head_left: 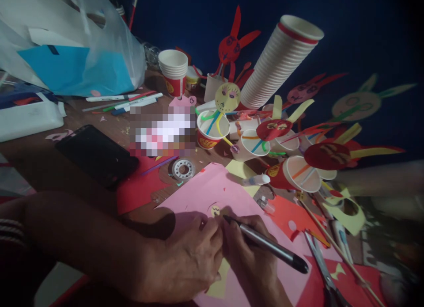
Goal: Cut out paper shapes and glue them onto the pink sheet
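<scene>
My right hand [253,249] is closed around a black-and-grey marker [270,243], its tip beside a small round yellow paper piece [215,210] with dark drawn lines. That piece lies on a large pink paper sheet [212,183]. Just left of the marker tip, my left hand [185,258] rests on the sheet with its fingers bent together near the yellow piece; what its fingertips press or hold is hidden. Under my hands, part of a yellow paper strip [219,280] shows.
Cups with paper animal faces [227,97] and a tilted cup stack [280,62] stand behind. Scissors [323,265] and a thin stick [344,254] lie right. A phone [97,154], a tape roll [183,169] and markers [137,103] lie left and behind.
</scene>
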A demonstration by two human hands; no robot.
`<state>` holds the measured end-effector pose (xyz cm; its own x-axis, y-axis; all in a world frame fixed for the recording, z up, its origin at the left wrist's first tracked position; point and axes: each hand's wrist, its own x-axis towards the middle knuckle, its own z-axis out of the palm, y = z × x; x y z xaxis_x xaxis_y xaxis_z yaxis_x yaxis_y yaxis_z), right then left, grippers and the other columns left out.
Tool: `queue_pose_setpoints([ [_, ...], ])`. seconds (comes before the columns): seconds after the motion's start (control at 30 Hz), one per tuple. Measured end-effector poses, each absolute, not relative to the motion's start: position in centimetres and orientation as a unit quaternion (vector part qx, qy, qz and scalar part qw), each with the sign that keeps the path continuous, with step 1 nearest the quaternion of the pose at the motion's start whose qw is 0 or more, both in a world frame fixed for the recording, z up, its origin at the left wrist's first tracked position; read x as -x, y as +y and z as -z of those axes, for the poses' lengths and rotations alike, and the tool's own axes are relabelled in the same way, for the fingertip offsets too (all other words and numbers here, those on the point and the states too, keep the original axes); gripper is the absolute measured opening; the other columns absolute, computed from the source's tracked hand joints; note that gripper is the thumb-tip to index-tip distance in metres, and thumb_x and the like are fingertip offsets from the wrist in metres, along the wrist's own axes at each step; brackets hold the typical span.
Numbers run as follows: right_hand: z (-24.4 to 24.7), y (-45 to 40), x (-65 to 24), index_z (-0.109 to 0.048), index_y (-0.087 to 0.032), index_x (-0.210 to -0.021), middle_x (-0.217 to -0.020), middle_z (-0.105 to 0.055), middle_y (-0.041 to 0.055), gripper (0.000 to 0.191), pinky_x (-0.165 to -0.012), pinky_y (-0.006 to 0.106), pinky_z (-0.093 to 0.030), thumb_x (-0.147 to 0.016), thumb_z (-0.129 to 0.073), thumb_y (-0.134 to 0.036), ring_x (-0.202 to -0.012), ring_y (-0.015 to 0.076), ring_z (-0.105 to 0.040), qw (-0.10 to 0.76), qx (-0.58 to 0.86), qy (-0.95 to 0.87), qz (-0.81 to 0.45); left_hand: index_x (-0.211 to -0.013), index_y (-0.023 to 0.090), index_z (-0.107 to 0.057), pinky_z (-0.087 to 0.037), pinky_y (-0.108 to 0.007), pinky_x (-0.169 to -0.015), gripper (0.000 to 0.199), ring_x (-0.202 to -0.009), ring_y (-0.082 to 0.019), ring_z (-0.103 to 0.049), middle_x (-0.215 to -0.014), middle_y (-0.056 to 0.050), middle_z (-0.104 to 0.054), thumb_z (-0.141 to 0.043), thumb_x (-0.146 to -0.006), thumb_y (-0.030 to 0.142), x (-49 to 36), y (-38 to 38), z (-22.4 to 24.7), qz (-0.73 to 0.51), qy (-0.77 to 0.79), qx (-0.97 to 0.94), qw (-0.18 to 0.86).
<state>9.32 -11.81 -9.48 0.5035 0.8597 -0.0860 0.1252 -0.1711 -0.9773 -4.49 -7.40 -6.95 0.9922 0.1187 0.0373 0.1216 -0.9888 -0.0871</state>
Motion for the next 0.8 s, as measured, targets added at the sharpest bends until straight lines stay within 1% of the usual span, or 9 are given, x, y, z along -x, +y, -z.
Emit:
queue_pose_setpoints([
  [0.1, 9.45, -11.75, -9.29, -0.049, -0.02, -0.068, -0.045, -0.06, -0.004, 0.02, -0.031, 0.016, -0.043, -0.073, -0.067, -0.026, -0.033, 0.0085, -0.051, 0.53, 0.695, -0.359, -0.327, -0.104, 0.017, -0.066, -0.036, -0.051, -0.086, 0.036, -0.099, -0.031, -0.054, -0.098, -0.014, -0.064, -0.05, -0.082, 0.041, 4.48, -7.39, 6.95, 0.014, -0.065, 0.996, 0.054],
  [0.17, 9.48, -11.78, -9.3, -0.048, -0.02, -0.066, -0.045, -0.06, -0.0039, 0.022, -0.03, 0.016, -0.043, -0.072, -0.068, -0.026, -0.032, 0.0087, -0.051, 0.529, 0.701, -0.351, -0.326, -0.105, 0.017, -0.065, -0.037, -0.05, -0.084, 0.036, -0.098, -0.03, -0.054, -0.099, -0.014, -0.064, -0.047, -0.084, 0.042, 4.5, -7.41, 6.99, 0.023, -0.08, 0.995, 0.049],
  [0.33, 9.59, -11.84, -9.29, -0.048, -0.02, -0.069, -0.041, -0.057, -0.0056, 0.022, -0.028, 0.017, -0.041, -0.073, -0.068, -0.029, -0.029, 0.0094, -0.05, 0.532, 0.693, -0.332, -0.357, -0.098, 0.019, -0.067, -0.037, -0.051, -0.084, 0.03, -0.097, -0.031, -0.055, -0.097, -0.013, -0.064, -0.055, -0.079, 0.038, 4.51, -7.35, 6.91, 0.021, -0.059, 0.997, 0.054],
  [0.43, 9.54, -11.77, -9.2, -0.049, -0.02, -0.067, -0.044, -0.06, -0.0038, 0.022, -0.029, 0.017, -0.042, -0.072, -0.069, -0.028, -0.032, 0.01, -0.053, 0.538, 0.697, -0.332, -0.34, -0.094, 0.022, -0.068, -0.036, -0.051, -0.084, 0.026, -0.097, -0.03, -0.055, -0.096, -0.011, -0.064, -0.054, -0.079, 0.038, 4.53, -7.34, 6.84, 0.015, -0.052, 0.997, 0.05],
  [0.5, 9.52, -11.72, -9.14, -0.048, -0.02, -0.065, -0.044, -0.06, -0.0041, 0.023, -0.028, 0.016, -0.042, -0.072, -0.069, -0.028, -0.031, 0.0094, -0.052, 0.541, 0.697, -0.332, -0.334, -0.094, 0.023, -0.067, -0.035, -0.052, -0.085, 0.025, -0.098, -0.03, -0.054, -0.097, -0.01, -0.064, -0.054, -0.079, 0.038, 4.56, -7.38, 6.85, 0.017, -0.053, 0.997, 0.048],
  [0.63, 9.55, -11.74, -9.18, -0.049, -0.02, -0.068, -0.041, -0.056, -0.0064, 0.022, -0.028, 0.016, -0.04, -0.072, -0.068, -0.029, -0.028, 0.0085, -0.049, 0.533, 0.697, -0.335, -0.342, -0.093, 0.022, -0.068, -0.036, -0.052, -0.084, 0.025, -0.098, -0.031, -0.054, -0.096, -0.011, -0.064, -0.053, -0.081, 0.038, 4.55, -7.44, 6.83, 0.009, -0.055, 0.998, 0.037],
  [0.73, 9.49, -11.78, -9.19, -0.048, -0.02, -0.067, -0.042, -0.057, -0.0054, 0.023, -0.029, 0.017, -0.041, -0.072, -0.069, -0.029, -0.031, 0.009, -0.05, 0.527, 0.705, -0.333, -0.339, -0.094, 0.021, -0.068, -0.036, -0.051, -0.084, 0.028, -0.098, -0.031, -0.054, -0.098, -0.012, -0.064, -0.049, -0.083, 0.039, 4.52, -7.43, 6.76, 0.008, -0.064, 0.997, 0.029],
  [0.8, 9.47, -11.81, -9.14, -0.048, -0.02, -0.066, -0.043, -0.058, -0.0048, 0.024, -0.029, 0.017, -0.042, -0.072, -0.069, -0.028, -0.032, 0.0092, -0.051, 0.53, 0.701, -0.331, -0.345, -0.095, 0.021, -0.067, -0.036, -0.051, -0.085, 0.027, -0.098, -0.031, -0.054, -0.098, -0.012, -0.064, -0.051, -0.082, 0.039, 4.52, -7.42, 6.77, 0.013, -0.063, 0.997, 0.032],
])
